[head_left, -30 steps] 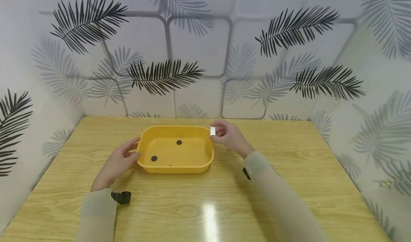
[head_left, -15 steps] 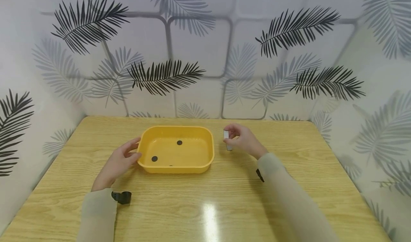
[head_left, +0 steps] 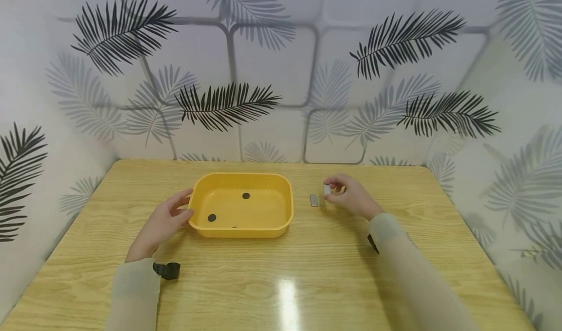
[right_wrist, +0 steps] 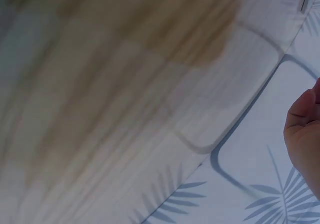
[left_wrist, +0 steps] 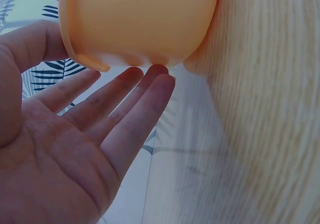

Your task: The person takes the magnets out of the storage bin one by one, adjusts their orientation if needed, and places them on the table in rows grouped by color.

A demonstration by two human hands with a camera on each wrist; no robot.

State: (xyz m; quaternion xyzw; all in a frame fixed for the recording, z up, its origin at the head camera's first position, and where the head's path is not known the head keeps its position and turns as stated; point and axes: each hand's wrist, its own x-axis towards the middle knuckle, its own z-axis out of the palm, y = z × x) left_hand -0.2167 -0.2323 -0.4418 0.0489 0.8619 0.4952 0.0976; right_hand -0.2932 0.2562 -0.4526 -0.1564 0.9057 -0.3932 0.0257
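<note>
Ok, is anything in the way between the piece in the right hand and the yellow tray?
Yes: a small gray piece lies on the table, between the held piece and the yellow tray. Nothing else visible stands there.

No readable text or labels

A: There's the yellow basin point(head_left: 259, 210), upright on the surface point(head_left: 228, 282), open side up, corners rounded, dark round spots point(head_left: 246, 196) showing on its floor!

B: And to its right, near but apart, a slim grey piece point(head_left: 313, 200) lying flat!

A: Further right, just beside that, a small pale block point(head_left: 327, 189), upright, pinched in the right fingers point(head_left: 337, 179)!
</note>
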